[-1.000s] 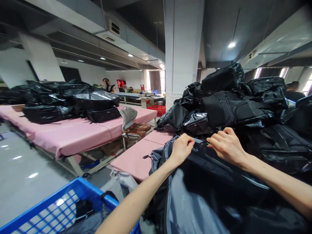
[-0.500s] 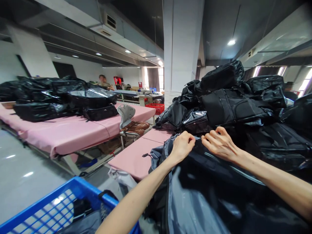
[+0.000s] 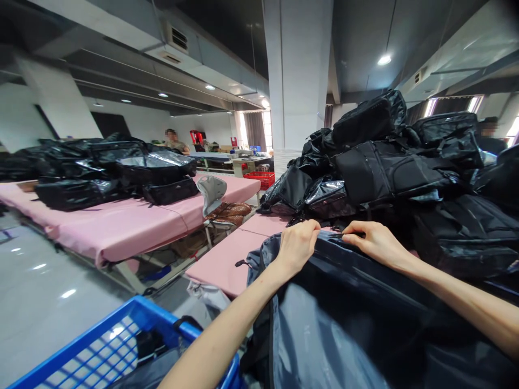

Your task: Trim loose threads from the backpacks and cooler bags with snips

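A large dark grey-blue bag (image 3: 344, 319) in a shiny plastic cover fills the lower right, standing in front of me. My left hand (image 3: 298, 246) is closed on its far top edge. My right hand (image 3: 375, 243) pinches the same edge a little to the right, fingers pressed together on the plastic. Right behind both hands rises a heap of black bags (image 3: 389, 167) wrapped in plastic, lying on a pink-covered table (image 3: 227, 259).
A blue plastic crate (image 3: 117, 348) sits at the lower left with dark items inside. Another pink table (image 3: 121, 221) at left carries more black bags (image 3: 117, 170). A chair (image 3: 219, 202) stands between the tables. A white pillar (image 3: 298, 81) rises behind; people sit far back.
The bag's top edge now stands higher and tauter. My right hand has gone from loose, raised fingers to a flat pinch on the edge; the left hand has kept its grip.
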Tool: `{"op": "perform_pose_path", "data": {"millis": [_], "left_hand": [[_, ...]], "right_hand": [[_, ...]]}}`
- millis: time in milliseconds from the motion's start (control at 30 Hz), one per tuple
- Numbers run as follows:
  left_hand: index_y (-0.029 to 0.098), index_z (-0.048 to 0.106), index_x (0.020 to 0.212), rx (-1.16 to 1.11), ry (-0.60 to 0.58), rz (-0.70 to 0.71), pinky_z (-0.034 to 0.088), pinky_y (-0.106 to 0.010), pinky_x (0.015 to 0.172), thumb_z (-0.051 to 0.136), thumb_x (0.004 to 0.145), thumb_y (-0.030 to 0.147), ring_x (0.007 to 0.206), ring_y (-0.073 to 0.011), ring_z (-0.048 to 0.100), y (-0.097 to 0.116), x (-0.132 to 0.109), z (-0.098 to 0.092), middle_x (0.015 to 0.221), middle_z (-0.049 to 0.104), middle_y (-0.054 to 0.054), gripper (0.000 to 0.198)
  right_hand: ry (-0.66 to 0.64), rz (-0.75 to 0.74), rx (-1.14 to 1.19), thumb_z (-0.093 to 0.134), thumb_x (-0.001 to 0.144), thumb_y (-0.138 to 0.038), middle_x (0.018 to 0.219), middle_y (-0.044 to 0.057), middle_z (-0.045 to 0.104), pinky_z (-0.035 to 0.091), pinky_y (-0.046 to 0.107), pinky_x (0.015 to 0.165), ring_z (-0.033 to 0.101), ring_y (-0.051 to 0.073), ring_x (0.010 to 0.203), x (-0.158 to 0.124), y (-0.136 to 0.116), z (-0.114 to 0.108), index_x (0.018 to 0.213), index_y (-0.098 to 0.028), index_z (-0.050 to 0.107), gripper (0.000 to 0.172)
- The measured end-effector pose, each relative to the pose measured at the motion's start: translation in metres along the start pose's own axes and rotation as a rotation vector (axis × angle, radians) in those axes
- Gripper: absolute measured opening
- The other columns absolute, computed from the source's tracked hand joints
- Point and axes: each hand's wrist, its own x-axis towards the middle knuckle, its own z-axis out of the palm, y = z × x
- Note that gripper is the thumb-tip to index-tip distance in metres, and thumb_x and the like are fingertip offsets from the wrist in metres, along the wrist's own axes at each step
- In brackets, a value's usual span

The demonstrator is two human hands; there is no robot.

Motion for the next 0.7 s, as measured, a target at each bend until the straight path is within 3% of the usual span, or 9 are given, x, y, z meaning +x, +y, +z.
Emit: {"op": "perform_pose_path", "data": {"millis": [100, 300, 400, 533, 700], "left_hand": [[0.020, 0.061, 0.086, -0.123, -0.001, 0.019, 0.044, -0.023, 0.071, 0.046, 0.086, 0.021, 0.077, -0.0145, 0.062, -0.004, -0.004, -0.005, 0.084, 0.068, -0.002, 0.016], [0.018, 0.066, 0.088, -0.228, 0.011, 0.225, 0.047, -0.024, 0.067, 0.056, 0.082, 0.027, 0.072, -0.0150, 0.062, -0.011, -0.029, -0.014, 0.081, 0.069, -0.004, 0.015], [0.018, 0.066, 0.094, -0.231, -0.001, 0.211, 0.046, -0.024, 0.063, 0.061, 0.078, 0.029, 0.069, -0.0147, 0.061, -0.008, -0.034, -0.018, 0.078, 0.069, -0.004, 0.020], [0.018, 0.067, 0.073, -0.226, -0.077, 0.168, 0.043, -0.022, 0.061, 0.058, 0.079, 0.022, 0.065, -0.0127, 0.059, -0.001, -0.032, -0.022, 0.071, 0.066, -0.002, 0.012], [0.017, 0.065, 0.070, -0.191, -0.149, 0.071, 0.040, -0.021, 0.060, 0.055, 0.078, 0.018, 0.066, -0.0124, 0.056, 0.006, -0.027, -0.026, 0.070, 0.064, -0.001, 0.013]], "right_hand": [[-0.013, 0.001, 0.017, 0.051, 0.079, -0.036, 0.081, -0.002, 0.069, 0.041, 0.026, 0.063, 0.062, 0.017, 0.072, -0.003, 0.003, 0.002, 0.084, -0.026, 0.067, 0.019], [-0.127, 0.072, 0.018, 0.049, 0.080, -0.036, 0.078, -0.002, 0.067, 0.038, 0.025, 0.063, 0.059, 0.016, 0.070, -0.021, -0.001, 0.003, 0.082, -0.024, 0.066, 0.021], [-0.125, 0.066, 0.021, 0.049, 0.081, -0.037, 0.079, -0.002, 0.067, 0.037, 0.025, 0.061, 0.058, 0.015, 0.069, -0.026, -0.007, 0.003, 0.084, -0.024, 0.066, 0.022], [-0.111, 0.062, 0.047, 0.050, 0.080, -0.037, 0.078, -0.001, 0.067, 0.035, 0.025, 0.060, 0.058, 0.015, 0.068, -0.027, -0.012, 0.004, 0.084, -0.023, 0.067, 0.022], [-0.103, 0.066, 0.061, 0.052, 0.079, -0.036, 0.081, 0.000, 0.068, 0.036, 0.025, 0.063, 0.059, 0.016, 0.073, -0.026, -0.015, 0.008, 0.083, -0.022, 0.068, 0.022]]}}
